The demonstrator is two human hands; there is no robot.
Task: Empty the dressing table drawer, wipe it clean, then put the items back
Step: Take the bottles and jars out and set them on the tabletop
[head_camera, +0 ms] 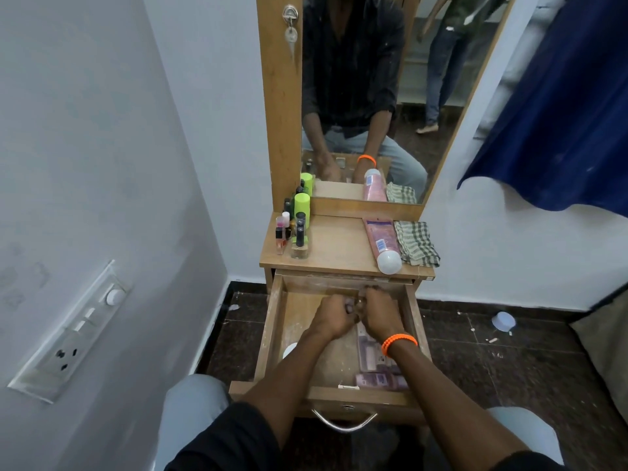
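While deep in drawer (pixel 272 334): both grips (pixel 331 314) (pixel 380 309) curled, contents betw. unclear.

pink tube (pixel 378 241) | green-checked cloth (pixel 417 243) | orange wristband (pixel 399 343) (beaded)

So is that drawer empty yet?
Not empty. The open drawer still holds purple packets by its front right and a small white thing at its left.

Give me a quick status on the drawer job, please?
Left hand and right hand both deep in the open drawer, fingers curled, contents unclear. Purple packets and white lid still inside. Checked cloth waits on top.
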